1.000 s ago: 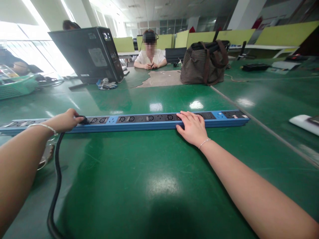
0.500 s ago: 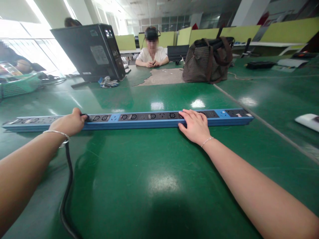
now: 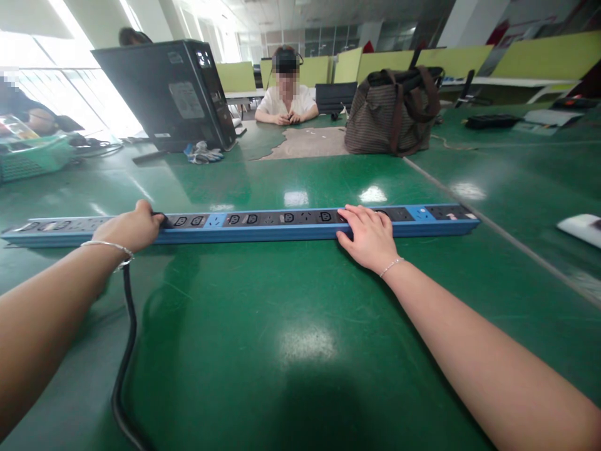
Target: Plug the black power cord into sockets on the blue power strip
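A long blue power strip (image 3: 272, 234) with black and blue socket panels lies across the green table. Over its left part, my left hand (image 3: 126, 230) is closed round a black plug (image 3: 165, 221) at the sockets; most of the plug is hidden by the fingers, so how far it sits in a socket cannot be seen. A black power cord (image 3: 128, 326) hangs below that wrist and runs down toward me. My right hand (image 3: 370, 241) grips the strip right of its middle, fingers over the top and thumb against the front side.
Beyond the strip stand a black computer tower (image 3: 164, 94), grey-blue gloves (image 3: 203, 152) and a brown bag (image 3: 387, 116). A green basket (image 3: 35, 156) is at far left, a white object (image 3: 582, 228) at right. Across the table sits a person (image 3: 287, 100); others are partly visible at left.
Both hands keep their places on the plug and the strip. The view has shifted very slightly; nothing else has visibly moved.
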A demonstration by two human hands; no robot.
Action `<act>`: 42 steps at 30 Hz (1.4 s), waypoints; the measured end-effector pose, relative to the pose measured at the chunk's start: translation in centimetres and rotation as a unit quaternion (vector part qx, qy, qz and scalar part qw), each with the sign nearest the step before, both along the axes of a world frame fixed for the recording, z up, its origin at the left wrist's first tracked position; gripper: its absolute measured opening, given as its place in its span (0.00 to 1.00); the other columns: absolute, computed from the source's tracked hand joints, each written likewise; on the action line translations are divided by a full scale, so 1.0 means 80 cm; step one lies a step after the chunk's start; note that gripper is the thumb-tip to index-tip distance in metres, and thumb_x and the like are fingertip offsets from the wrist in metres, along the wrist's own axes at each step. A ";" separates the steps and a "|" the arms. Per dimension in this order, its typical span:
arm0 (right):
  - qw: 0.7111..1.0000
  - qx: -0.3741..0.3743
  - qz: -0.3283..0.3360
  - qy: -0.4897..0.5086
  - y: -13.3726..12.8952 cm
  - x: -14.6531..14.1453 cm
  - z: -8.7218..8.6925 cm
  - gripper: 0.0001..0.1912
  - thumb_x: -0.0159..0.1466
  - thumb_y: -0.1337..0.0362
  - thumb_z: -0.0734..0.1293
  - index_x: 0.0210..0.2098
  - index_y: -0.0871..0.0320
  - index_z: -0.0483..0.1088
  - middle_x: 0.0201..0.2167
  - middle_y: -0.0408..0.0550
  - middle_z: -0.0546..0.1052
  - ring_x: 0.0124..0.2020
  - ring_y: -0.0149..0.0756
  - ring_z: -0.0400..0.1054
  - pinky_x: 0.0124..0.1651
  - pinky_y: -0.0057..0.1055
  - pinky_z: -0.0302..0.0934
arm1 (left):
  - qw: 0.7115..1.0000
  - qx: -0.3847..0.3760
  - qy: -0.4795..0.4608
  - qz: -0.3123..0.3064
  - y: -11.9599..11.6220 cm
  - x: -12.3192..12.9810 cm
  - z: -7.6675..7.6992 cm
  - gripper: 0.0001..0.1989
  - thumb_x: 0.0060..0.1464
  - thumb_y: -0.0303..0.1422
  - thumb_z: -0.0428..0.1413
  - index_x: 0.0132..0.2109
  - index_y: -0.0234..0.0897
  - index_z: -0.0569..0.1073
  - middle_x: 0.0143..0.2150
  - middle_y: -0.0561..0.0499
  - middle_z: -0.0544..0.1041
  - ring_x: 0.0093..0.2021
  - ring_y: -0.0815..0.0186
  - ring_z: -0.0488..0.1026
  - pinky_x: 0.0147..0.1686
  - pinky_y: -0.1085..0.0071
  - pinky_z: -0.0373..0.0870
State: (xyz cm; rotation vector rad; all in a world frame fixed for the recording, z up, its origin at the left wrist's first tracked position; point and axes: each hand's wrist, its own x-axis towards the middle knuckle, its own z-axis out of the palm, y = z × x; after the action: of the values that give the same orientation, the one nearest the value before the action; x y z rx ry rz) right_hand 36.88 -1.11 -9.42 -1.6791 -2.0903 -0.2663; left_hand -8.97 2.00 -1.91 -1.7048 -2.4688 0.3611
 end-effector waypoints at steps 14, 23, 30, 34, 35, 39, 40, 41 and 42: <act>1.000 -0.001 0.002 0.003 0.000 0.001 -0.001 0.24 0.64 0.57 0.59 0.59 0.53 0.65 0.62 0.47 0.66 0.62 0.45 0.56 0.63 0.48 0.44 | 1.000 -0.009 -0.025 -0.008 0.010 -0.011 -0.004 0.29 0.60 0.46 0.33 0.55 0.26 0.61 0.48 0.26 0.75 0.48 0.43 0.74 0.40 0.59 0.67; 1.000 -0.001 0.004 0.006 -0.001 0.000 0.001 0.25 0.64 0.56 0.59 0.59 0.52 0.64 0.62 0.47 0.67 0.62 0.45 0.56 0.63 0.48 0.44 | 1.000 -0.015 -0.018 -0.017 0.005 -0.007 0.003 0.29 0.60 0.46 0.32 0.54 0.27 0.61 0.48 0.25 0.75 0.47 0.42 0.74 0.39 0.59 0.66; 1.000 -0.001 0.005 0.004 0.000 0.002 0.000 0.24 0.64 0.56 0.59 0.59 0.52 0.65 0.62 0.47 0.67 0.62 0.45 0.56 0.62 0.48 0.44 | 0.999 -0.015 -0.044 -0.029 0.003 -0.008 -0.002 0.29 0.60 0.45 0.34 0.54 0.25 0.62 0.47 0.23 0.75 0.47 0.41 0.74 0.40 0.58 0.66; 1.000 0.000 0.006 0.000 0.001 0.003 -0.001 0.24 0.65 0.56 0.58 0.59 0.52 0.65 0.62 0.48 0.66 0.62 0.46 0.56 0.62 0.48 0.45 | 0.997 0.043 -0.067 0.015 -0.004 -0.004 0.022 0.33 0.59 0.48 0.35 0.56 0.23 0.62 0.51 0.23 0.73 0.50 0.42 0.72 0.44 0.56 0.67; 1.000 0.000 0.007 -0.001 0.001 0.003 -0.001 0.24 0.65 0.56 0.58 0.59 0.52 0.65 0.62 0.48 0.66 0.62 0.46 0.56 0.62 0.48 0.45 | 0.992 0.089 -0.077 0.038 -0.008 -0.003 0.034 0.33 0.60 0.48 0.34 0.56 0.23 0.61 0.51 0.24 0.72 0.50 0.43 0.72 0.44 0.56 0.67; 1.000 0.003 0.004 -0.001 0.001 0.003 -0.002 0.24 0.65 0.56 0.58 0.59 0.53 0.65 0.62 0.48 0.66 0.62 0.46 0.56 0.62 0.49 0.45 | 0.973 0.202 -0.092 0.058 -0.021 -0.012 0.092 0.29 0.60 0.44 0.36 0.53 0.27 0.68 0.48 0.36 0.75 0.46 0.51 0.72 0.45 0.57 0.69; 1.000 0.004 0.002 0.000 0.001 0.003 -0.002 0.24 0.65 0.56 0.58 0.59 0.53 0.65 0.62 0.48 0.66 0.62 0.46 0.56 0.62 0.49 0.45 | 0.973 0.208 -0.086 0.054 -0.022 -0.017 0.103 0.27 0.59 0.43 0.37 0.50 0.29 0.70 0.46 0.38 0.75 0.45 0.52 0.72 0.45 0.57 0.69; 1.000 0.005 0.001 -0.001 0.001 0.002 -0.002 0.24 0.65 0.56 0.58 0.59 0.53 0.65 0.62 0.48 0.66 0.62 0.46 0.56 0.62 0.49 0.45 | 0.976 0.199 -0.081 0.041 -0.023 -0.023 0.110 0.26 0.58 0.43 0.39 0.48 0.30 0.72 0.45 0.40 0.75 0.44 0.53 0.72 0.46 0.58 0.69; 1.000 0.006 0.001 -0.001 0.001 0.002 -0.002 0.24 0.65 0.56 0.58 0.59 0.53 0.65 0.62 0.48 0.67 0.62 0.46 0.56 0.62 0.49 0.45 | 0.980 0.184 -0.072 0.032 -0.023 -0.030 0.114 0.25 0.57 0.43 0.40 0.46 0.31 0.73 0.45 0.40 0.75 0.44 0.52 0.72 0.46 0.58 0.69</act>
State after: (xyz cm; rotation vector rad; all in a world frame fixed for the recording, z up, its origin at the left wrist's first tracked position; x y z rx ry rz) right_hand 37.07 -1.05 -9.57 -1.6717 -2.0871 -0.2791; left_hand -11.38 0.15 7.21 -1.5488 -2.4935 -0.2122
